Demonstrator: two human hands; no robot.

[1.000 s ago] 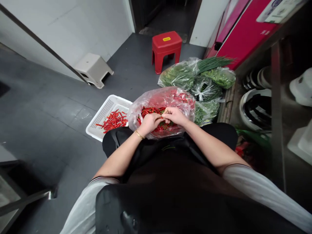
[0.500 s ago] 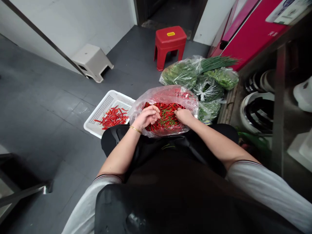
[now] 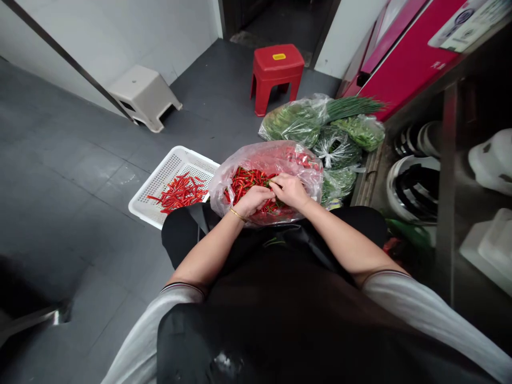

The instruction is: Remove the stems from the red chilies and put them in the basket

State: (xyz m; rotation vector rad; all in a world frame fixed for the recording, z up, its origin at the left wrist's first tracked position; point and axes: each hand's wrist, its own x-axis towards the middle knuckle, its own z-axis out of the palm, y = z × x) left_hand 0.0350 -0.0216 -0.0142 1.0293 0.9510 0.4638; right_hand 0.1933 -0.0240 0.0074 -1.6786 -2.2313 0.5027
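Note:
A clear plastic bag [image 3: 298, 157] full of red chili peppers [image 3: 244, 180] with green stems rests at my knees. Both hands are inside its mouth, close together over the peppers. My left hand [image 3: 255, 199], with a gold bangle at the wrist, has its fingers curled around chilies. My right hand [image 3: 290, 189] pinches a chili between its fingertips. To the left on the floor, a white perforated basket [image 3: 160, 181] holds a loose heap of red chilies [image 3: 180, 193].
Bags of green vegetables [image 3: 296, 121] and a bundle of chives [image 3: 352, 105] lie behind the chili bag. A red stool [image 3: 277, 66] and a beige stool [image 3: 143, 96] stand on the grey floor. Metal shelving with bowls [image 3: 412, 178] is at the right.
My hands, apart half a second ago, have come together again over the peppers. The view shifted slightly.

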